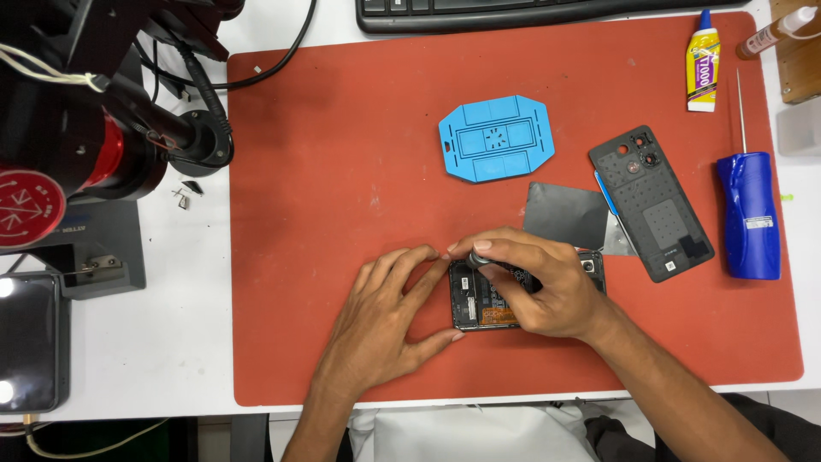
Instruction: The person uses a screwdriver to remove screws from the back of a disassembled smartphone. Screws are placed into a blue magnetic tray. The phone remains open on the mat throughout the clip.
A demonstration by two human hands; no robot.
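1. A white desk (pixel 171 342) seen from above, with a large red work mat (pixel 342 171) covering most of it.
2. An opened phone (pixel 487 299), its inner parts showing, lies low on the mat, near the middle.
3. The left hand (pixel 385 321) rests flat on the mat, its fingers (pixel 428 278) spread loosely and touching the phone's left edge, steadying it rather than gripping.
4. The right hand (pixel 539 287) lies over the phone, its fingers (pixel 492 248) pinched around a small grey tool tip (pixel 479 257) held at the phone's top left corner.
5. A dark phone back cover (pixel 654 201) lies to the right, inner face up, with a thin grey sheet (pixel 564 214) just beside it.
6. A blue plastic fixture plate (pixel 496 139) lies above the hands, well apart.
7. A blue-handled screwdriver (pixel 748 210) and a glue tube (pixel 703 62) sit at the mat's right edge.
8. A black keyboard (pixel 513 13) is at the top; a black and red machine (pixel 77 128) stands at the left.
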